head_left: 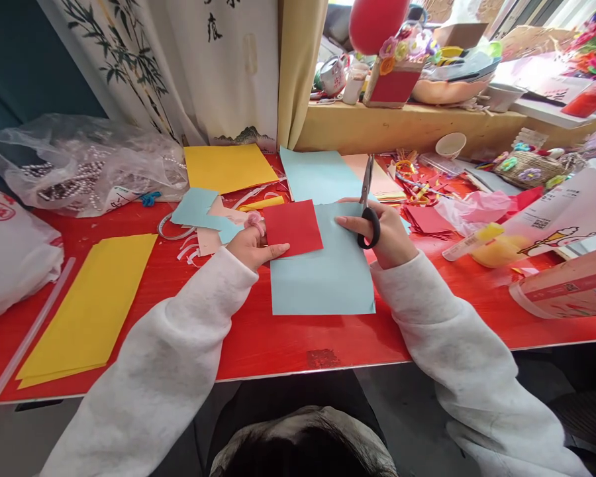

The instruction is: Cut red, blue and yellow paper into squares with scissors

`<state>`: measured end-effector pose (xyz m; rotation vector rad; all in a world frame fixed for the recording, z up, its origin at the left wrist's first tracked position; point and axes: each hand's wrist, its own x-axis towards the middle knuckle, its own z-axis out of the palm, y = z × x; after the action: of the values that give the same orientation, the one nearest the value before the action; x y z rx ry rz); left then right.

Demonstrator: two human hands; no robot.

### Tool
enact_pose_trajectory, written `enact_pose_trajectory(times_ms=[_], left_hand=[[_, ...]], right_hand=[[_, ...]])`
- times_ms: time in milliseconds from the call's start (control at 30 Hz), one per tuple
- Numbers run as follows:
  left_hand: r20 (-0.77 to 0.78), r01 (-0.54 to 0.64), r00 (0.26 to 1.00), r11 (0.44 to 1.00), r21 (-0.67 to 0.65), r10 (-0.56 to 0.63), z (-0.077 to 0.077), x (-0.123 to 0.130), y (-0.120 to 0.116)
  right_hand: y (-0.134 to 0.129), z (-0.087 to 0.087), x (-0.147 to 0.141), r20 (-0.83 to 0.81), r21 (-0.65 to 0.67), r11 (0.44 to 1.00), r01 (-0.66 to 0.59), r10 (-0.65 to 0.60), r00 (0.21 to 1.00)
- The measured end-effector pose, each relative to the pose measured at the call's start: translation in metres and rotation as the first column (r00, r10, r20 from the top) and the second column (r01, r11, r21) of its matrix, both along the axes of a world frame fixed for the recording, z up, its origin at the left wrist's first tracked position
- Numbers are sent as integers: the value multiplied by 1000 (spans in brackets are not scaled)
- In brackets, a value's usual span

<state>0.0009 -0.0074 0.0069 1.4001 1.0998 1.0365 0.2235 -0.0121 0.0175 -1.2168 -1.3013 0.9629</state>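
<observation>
My left hand (255, 248) pinches the left edge of a red paper square (294, 228), thumb on top. Under and below that square lies a light blue sheet (322, 288). My right hand (385, 232) is closed around black-handled scissors (367, 199), whose blades point up and away; its thumb and fingers are also at the blue sheet's upper right. Another blue sheet (318, 173) and a yellow sheet (228, 167) lie behind my hands. Blue and pink paper scraps (195, 207) are to the left of my left hand.
Yellow sheets (87, 305) lie on the red table (179, 344) at left, near plastic bags (84, 165). At right are red paper pieces (430, 220), a glue tube (473, 241), a plastic cup (566, 285) and a woven basket (531, 169). A cluttered ledge (338, 126) runs behind.
</observation>
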Motion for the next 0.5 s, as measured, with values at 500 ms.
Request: enact_pose_trajectory(times_ms=[500], left_hand=[[126, 158, 981, 985, -63, -149, 0, -3, 0]], right_hand=[[-1, 0, 6, 116, 55, 998, -38, 31, 993]])
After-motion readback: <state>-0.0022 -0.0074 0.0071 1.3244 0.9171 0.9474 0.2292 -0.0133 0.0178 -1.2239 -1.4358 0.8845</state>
